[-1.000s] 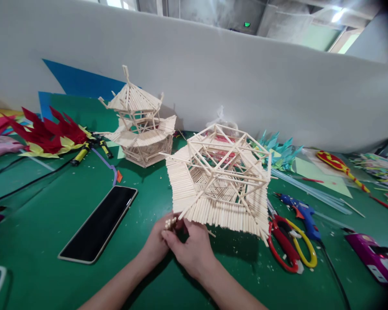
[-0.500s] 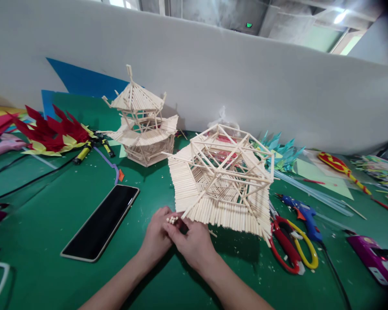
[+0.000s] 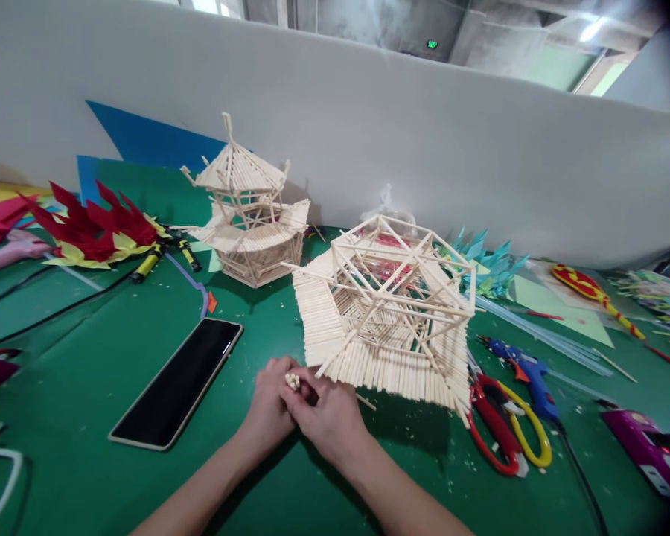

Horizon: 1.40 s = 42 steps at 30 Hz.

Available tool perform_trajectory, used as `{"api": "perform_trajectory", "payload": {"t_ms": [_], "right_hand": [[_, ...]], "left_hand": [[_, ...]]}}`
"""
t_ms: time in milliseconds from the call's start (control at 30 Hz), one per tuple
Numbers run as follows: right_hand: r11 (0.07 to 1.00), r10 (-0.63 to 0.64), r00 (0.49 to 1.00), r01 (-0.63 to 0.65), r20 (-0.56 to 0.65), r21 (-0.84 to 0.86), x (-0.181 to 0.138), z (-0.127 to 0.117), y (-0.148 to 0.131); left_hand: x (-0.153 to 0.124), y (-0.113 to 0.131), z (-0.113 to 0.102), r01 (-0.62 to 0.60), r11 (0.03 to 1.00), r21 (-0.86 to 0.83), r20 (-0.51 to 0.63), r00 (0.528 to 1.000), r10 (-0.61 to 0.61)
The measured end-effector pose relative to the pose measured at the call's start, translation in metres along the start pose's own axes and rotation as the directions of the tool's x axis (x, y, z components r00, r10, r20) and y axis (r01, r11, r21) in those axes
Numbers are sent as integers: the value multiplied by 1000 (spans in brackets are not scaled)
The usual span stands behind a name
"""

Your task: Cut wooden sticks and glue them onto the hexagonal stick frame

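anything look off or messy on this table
The stick roof frame beside the left hand, which grips short sticks, lies tipped, hollow inside facing the camera, unlike the upright pagoda behind. Pale crumbs speckle the green mat.

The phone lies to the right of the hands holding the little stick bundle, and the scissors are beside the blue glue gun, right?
Not quite: the head view shows the phone lying left of the left hand and right hand. They do hold the stick bundle, and the scissors are beside the blue glue gun.
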State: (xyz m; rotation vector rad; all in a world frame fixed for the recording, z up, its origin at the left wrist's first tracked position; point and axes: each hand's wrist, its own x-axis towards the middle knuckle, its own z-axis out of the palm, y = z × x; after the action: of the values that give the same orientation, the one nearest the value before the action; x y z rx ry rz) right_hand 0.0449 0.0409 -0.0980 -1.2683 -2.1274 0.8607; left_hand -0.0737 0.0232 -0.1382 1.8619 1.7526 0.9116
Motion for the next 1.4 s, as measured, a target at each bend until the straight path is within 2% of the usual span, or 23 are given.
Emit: {"api": "perform_trajectory", "payload": {"t_ms": [167,300,467,600,767,1033,1133,1400], "right_hand": [[1000,0,1000,0,13,-20,0,1,2],[999,-14,1000,14,15,-32,0,0,1],[996,-70,997,71,20,-46,-1,1,0],[994,-103,995,103,13,-45,0,5,3],[992,-119,992,120,34,-35,1,8,9],[995,-81,991,86,107,-41,5,-4,16],[996,-61,988,71,141,-62,5,-4,18],[993,-40,987,57,156,-106,8,-6,13]], "left_hand": [[-12,8,-34,-90,995,-54,27,995,91],[-20,19,-47,-81,993,-88,-27,997,79],[-14,33,-41,-34,996,-83,-100,995,26],[-11,34,-37,-12,996,-91,-121,993,1],[-9,38,-41,-10,994,-110,-78,997,2],[9,51,-58,-11,991,-133,29,999,15],[11,48,-57,4,989,-149,70,998,7],[11,35,-47,60,978,-200,87,995,-43]]}}
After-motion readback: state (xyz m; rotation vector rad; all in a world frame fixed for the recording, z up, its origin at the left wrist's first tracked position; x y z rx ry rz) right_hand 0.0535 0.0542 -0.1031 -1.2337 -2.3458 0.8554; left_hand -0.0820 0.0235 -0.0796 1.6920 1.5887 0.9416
